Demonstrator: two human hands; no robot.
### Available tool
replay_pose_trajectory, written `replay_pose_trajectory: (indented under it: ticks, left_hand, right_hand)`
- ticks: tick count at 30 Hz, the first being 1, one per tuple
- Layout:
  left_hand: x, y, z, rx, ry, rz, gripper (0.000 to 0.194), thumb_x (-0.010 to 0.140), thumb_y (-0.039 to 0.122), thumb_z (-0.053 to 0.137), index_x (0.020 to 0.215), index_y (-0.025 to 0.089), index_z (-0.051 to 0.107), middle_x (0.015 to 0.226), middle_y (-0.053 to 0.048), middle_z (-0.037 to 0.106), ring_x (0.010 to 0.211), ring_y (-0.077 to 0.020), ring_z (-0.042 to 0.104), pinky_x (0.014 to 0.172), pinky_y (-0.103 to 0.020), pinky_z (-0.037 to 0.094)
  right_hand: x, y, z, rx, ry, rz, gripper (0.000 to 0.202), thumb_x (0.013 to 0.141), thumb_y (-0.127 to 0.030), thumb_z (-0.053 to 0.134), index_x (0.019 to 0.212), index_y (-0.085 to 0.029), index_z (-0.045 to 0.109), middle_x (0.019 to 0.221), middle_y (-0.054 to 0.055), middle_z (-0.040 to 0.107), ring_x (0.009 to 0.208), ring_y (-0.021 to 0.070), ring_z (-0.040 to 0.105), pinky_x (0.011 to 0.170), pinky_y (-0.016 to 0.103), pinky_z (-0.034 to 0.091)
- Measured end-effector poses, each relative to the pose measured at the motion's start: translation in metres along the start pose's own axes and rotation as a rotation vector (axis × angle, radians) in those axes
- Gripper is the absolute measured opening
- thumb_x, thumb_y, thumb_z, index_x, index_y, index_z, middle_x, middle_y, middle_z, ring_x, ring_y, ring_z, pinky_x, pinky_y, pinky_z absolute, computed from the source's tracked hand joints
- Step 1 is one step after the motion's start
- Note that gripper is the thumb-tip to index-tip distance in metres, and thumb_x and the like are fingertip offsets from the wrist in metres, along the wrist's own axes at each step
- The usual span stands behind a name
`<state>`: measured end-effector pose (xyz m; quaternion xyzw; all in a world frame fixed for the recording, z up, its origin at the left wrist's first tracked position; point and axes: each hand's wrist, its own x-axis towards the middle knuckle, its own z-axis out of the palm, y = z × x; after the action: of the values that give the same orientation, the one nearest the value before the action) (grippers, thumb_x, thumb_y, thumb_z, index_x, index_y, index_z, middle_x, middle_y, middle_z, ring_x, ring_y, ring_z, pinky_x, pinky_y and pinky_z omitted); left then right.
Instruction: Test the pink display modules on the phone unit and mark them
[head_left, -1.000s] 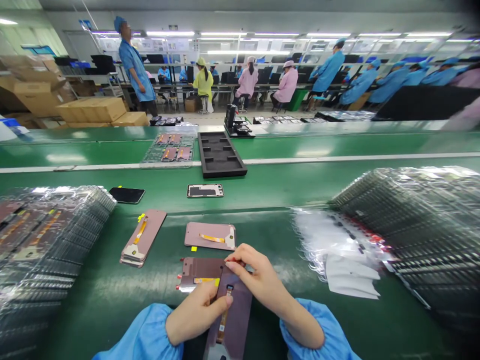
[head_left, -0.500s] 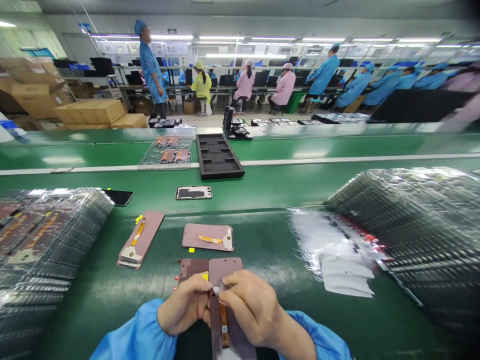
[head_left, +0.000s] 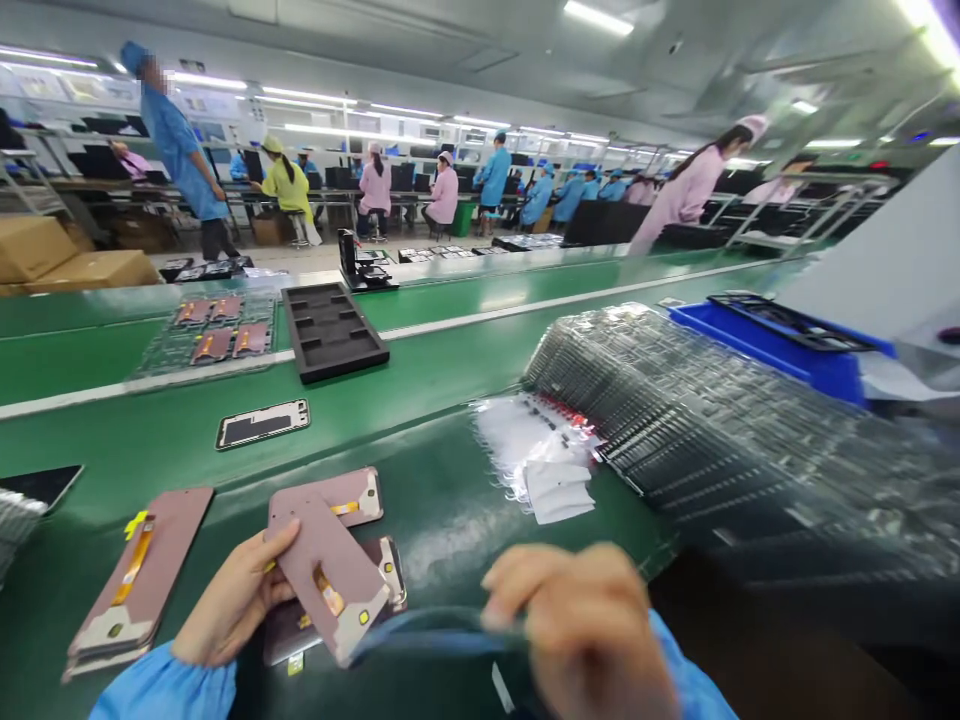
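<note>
Left hand (head_left: 236,600) grips panel (head_left: 319,545); right hand (head_left: 589,630), blurred, pinches film (head_left: 435,622) trailing from panel's near end. Step judged: peeling; next calls for steady panel.

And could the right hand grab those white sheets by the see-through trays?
Probably yes: only green tabletop lies between the right hand and the white sheets, though that hand seems to hold a blurry clear strip.

Single head-worn view, wide in coverage. Faces forward and down over the bench (head_left: 435,520), set aslant: the strip (head_left: 442,326) climbs rightward. Left hand (head_left: 244,592) and right hand (head_left: 581,620) close, low in view; seated worker (head_left: 443,193) far off.
</note>
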<state>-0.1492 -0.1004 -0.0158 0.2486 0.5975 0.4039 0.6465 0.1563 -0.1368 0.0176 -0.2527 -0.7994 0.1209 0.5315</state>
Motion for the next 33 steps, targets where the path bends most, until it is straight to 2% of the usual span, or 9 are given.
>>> replay_pose_trajectory:
  ticks: [4, 9, 12, 15, 19, 24, 27, 30, 33]
  left_hand:
    - [-0.007, 0.007, -0.002, -0.007, 0.002, 0.018, 0.029, 0.076, 0.025, 0.076, 0.102, 0.015, 0.068, 0.086, -0.007, 0.072, 0.071, -0.0196, 0.068, 0.066, -0.034, 0.062]
    - [-0.027, 0.018, 0.005, -0.074, -0.037, -0.022, 0.031, 0.072, 0.03, 0.08, 0.096, 0.014, 0.071, 0.079, -0.006, 0.071, 0.069, -0.0199, 0.067, 0.066, -0.035, 0.063]
    - [-0.035, 0.023, 0.005, -0.108, -0.03, -0.006, 0.03, 0.07, 0.029, 0.081, 0.096, 0.015, 0.071, 0.078, -0.005, 0.071, 0.07, -0.0206, 0.067, 0.066, -0.034, 0.063]
    - [-0.038, 0.026, 0.005, -0.124, -0.039, 0.031, 0.028, 0.075, 0.028, 0.078, 0.099, 0.015, 0.071, 0.084, -0.006, 0.071, 0.073, -0.0201, 0.067, 0.068, -0.034, 0.062]
    - [-0.031, 0.029, 0.014, -0.134, -0.065, 0.064, 0.022, 0.08, 0.029, 0.072, 0.096, 0.014, 0.071, 0.086, -0.007, 0.071, 0.075, -0.0179, 0.066, 0.068, -0.031, 0.061]
    - [-0.019, 0.025, 0.044, -0.17, -0.235, 0.106, 0.028, 0.077, 0.036, 0.075, 0.091, 0.012, 0.071, 0.087, -0.007, 0.07, 0.079, -0.0148, 0.065, 0.072, -0.023, 0.054]
    - [-0.011, 0.018, 0.063, -0.115, -0.421, 0.127, 0.035, 0.079, 0.048, 0.07, 0.081, 0.013, 0.067, 0.064, -0.001, 0.062, 0.059, -0.0115, 0.058, 0.058, -0.022, 0.048]
    - [0.011, 0.02, 0.064, 0.224, -0.457, 0.303, 0.042, 0.086, 0.054, 0.056, 0.085, 0.014, 0.067, 0.067, -0.003, 0.065, 0.063, -0.0141, 0.061, 0.062, -0.026, 0.05]
    - [0.048, 0.045, 0.033, 0.66, -0.224, 0.527, 0.048, 0.083, 0.053, 0.061, 0.111, 0.014, 0.066, 0.107, -0.01, 0.072, 0.098, -0.0209, 0.065, 0.085, -0.03, 0.05]
  right_hand:
    - [0.033, 0.072, -0.052, -0.335, 0.526, 0.489, 0.017, 0.099, -0.033, 0.047, 0.09, -0.022, 0.056, 0.079, 0.001, 0.064, 0.075, 0.0178, 0.066, 0.076, 0.034, 0.053]
    - [0.033, 0.192, -0.086, -0.495, 0.402, 0.811, 0.027, 0.093, -0.041, 0.047, 0.083, -0.018, 0.057, 0.069, 0.005, 0.064, 0.073, 0.0233, 0.065, 0.072, 0.037, 0.051]
    - [0.014, 0.221, -0.093, -0.606, 0.347, 0.909, 0.021, 0.085, -0.034, 0.056, 0.07, -0.018, 0.057, 0.073, 0.01, 0.064, 0.083, 0.0281, 0.061, 0.081, 0.043, 0.045]
    - [0.003, 0.221, -0.089, -0.666, 0.307, 0.946, 0.014, 0.078, -0.027, 0.062, 0.081, -0.014, 0.063, 0.099, 0.022, 0.063, 0.107, 0.0373, 0.051, 0.093, 0.051, 0.036]
    - [0.011, 0.199, -0.06, -0.53, 0.28, 0.935, 0.05, 0.081, -0.04, 0.059, 0.118, -0.008, 0.056, 0.141, 0.029, 0.036, 0.133, 0.0451, 0.024, 0.102, 0.061, 0.024]
    - [0.02, 0.125, 0.029, 0.222, -0.154, 0.938, 0.072, 0.078, -0.085, 0.035, 0.074, -0.019, 0.063, 0.094, 0.015, 0.069, 0.085, 0.0304, 0.066, 0.072, 0.043, 0.053]
    - [0.009, 0.082, 0.075, 1.218, -0.472, 1.163, 0.082, 0.074, -0.091, 0.033, 0.084, -0.017, 0.066, 0.085, 0.012, 0.071, 0.073, 0.0254, 0.068, 0.061, 0.035, 0.054]
    - [0.0, 0.072, 0.095, 1.745, -0.521, 1.294, 0.077, 0.073, -0.084, 0.052, 0.1, -0.014, 0.069, 0.089, 0.011, 0.071, 0.075, 0.0219, 0.069, 0.059, 0.029, 0.054]
    - [-0.002, 0.085, 0.096, 1.878, -0.405, 1.363, 0.07, 0.073, -0.073, 0.064, 0.107, -0.012, 0.069, 0.086, 0.008, 0.071, 0.071, 0.0174, 0.068, 0.061, 0.024, 0.053]
